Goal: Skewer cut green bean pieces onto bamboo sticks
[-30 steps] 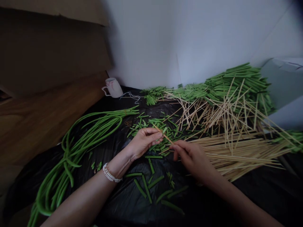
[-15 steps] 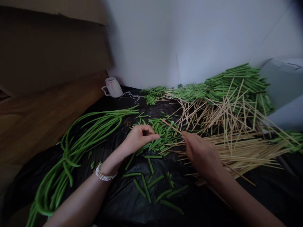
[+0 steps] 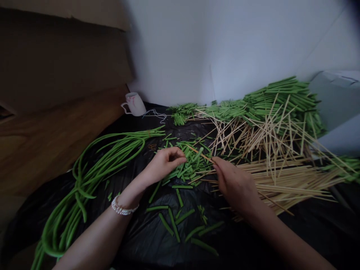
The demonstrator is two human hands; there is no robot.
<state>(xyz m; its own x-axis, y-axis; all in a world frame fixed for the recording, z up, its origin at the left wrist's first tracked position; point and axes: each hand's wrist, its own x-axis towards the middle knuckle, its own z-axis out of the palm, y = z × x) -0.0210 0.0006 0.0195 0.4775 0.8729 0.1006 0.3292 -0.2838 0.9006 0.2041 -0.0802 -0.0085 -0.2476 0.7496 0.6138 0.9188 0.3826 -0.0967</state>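
Note:
My right hand (image 3: 237, 183) is closed on a thin wooden skewer (image 3: 200, 154). Its tip points left over a heap of cut green bean pieces (image 3: 194, 168), and its other end sticks out below my wrist. My left hand (image 3: 167, 165), with a beaded bracelet on the wrist, is at the heap's left side, thumb and fingers drawn together. Green pieces lie right beside those fingertips; whether one is pinched there I cannot make out. The skewer tip is close to the left fingertips. Longer bean pieces (image 3: 174, 224) lie scattered on the black plastic sheet (image 3: 146, 243) in front.
A bundle of long beans (image 3: 109, 150) curves along the left. Loose skewers (image 3: 295, 183) lie at the right, below stacked beans on skewers (image 3: 284, 93). A white mug (image 3: 135, 104) and some string (image 3: 157, 114) are at the back, by a pale wall.
My right hand has moved slightly left, bringing the skewer tip left and a little lower. My left hand has shifted slightly left.

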